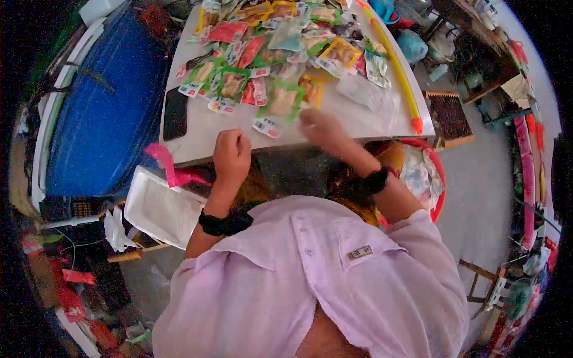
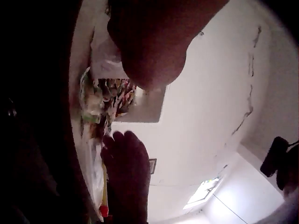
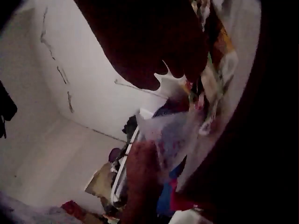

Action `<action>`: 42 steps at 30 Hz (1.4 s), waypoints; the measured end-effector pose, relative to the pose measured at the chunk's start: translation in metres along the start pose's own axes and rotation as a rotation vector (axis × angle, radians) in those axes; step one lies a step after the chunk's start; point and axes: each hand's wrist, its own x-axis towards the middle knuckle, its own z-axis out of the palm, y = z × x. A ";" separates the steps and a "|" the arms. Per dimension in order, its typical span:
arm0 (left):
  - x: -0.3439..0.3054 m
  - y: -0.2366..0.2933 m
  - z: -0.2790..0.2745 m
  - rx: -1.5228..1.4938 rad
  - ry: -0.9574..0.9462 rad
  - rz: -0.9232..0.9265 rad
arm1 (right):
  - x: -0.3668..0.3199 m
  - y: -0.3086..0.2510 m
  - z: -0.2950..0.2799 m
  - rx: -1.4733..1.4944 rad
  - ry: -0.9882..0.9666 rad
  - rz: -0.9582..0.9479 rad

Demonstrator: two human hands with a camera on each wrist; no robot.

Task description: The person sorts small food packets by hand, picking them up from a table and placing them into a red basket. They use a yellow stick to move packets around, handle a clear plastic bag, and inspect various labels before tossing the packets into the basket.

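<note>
My left hand (image 1: 232,156) is raised at the table's near edge, its fingers curled. In the right wrist view that hand (image 3: 142,170) pinches a translucent plastic bag (image 3: 169,140) with reddish marks. The right hand (image 1: 324,131), blurred, hovers over the near edge beside a green-edged packet (image 1: 283,102). Its fingers look loosely bent and slightly apart, with nothing visible in them; the left wrist view shows this hand (image 2: 126,170) from the other side. Colourful small packets (image 1: 227,32) lie heaped beyond both hands.
On the white table (image 1: 203,138) are a black phone-like object (image 1: 175,114), clear plastic (image 1: 370,98) and a yellow tube (image 1: 395,59). Below its left edge is a white foam tray (image 1: 161,206); a red-rimmed container (image 1: 440,179) with packets stands below right.
</note>
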 end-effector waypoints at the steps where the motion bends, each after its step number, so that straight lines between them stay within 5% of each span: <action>1: -0.002 0.001 0.002 -0.028 -0.022 -0.012 | 0.001 -0.002 0.014 0.017 0.009 -0.071; 3: -0.007 0.002 0.005 -0.082 -0.067 -0.034 | 0.005 -0.002 0.041 0.054 0.027 -0.213; 7: -0.011 0.017 0.006 -0.229 -0.202 -0.123 | 0.005 -0.028 0.053 0.242 -0.197 -0.064; 10: -0.012 0.016 0.005 -0.240 -0.305 -0.206 | 0.007 -0.024 0.062 0.372 -0.156 0.090; 13: -0.010 0.024 0.001 -0.202 -0.351 -0.228 | 0.010 -0.012 0.070 0.332 -0.071 -0.024; 16: -0.010 0.023 0.001 -0.171 -0.190 -0.088 | 0.007 -0.018 0.064 0.076 0.051 -0.168; 19: -0.009 0.017 -0.001 -0.094 -0.163 -0.011 | 0.007 -0.025 0.063 0.156 0.058 -0.038; 22: -0.013 0.006 0.002 -0.129 -0.092 0.016 | 0.019 0.003 0.075 0.137 0.009 -0.295; 25: -0.013 0.006 -0.003 -0.357 -0.202 -0.332 | 0.024 0.017 0.084 0.232 -0.010 -0.527; 28: -0.008 0.017 -0.008 -0.342 -0.186 -0.240 | 0.018 0.003 0.065 -0.389 -0.051 -0.605; 31: -0.008 0.017 -0.006 -0.271 -0.274 -0.200 | 0.018 0.012 0.072 -0.468 -0.055 -0.488; 37: -0.007 0.021 -0.001 -0.170 -0.243 -0.096 | 0.019 0.010 0.070 -0.291 0.065 -0.723; 40: -0.012 0.012 0.006 -0.160 -0.202 -0.005 | 0.010 -0.020 0.061 0.485 -0.171 0.178; 42: -0.011 0.012 0.006 -0.225 -0.251 -0.135 | 0.008 -0.017 0.068 0.622 -0.132 0.137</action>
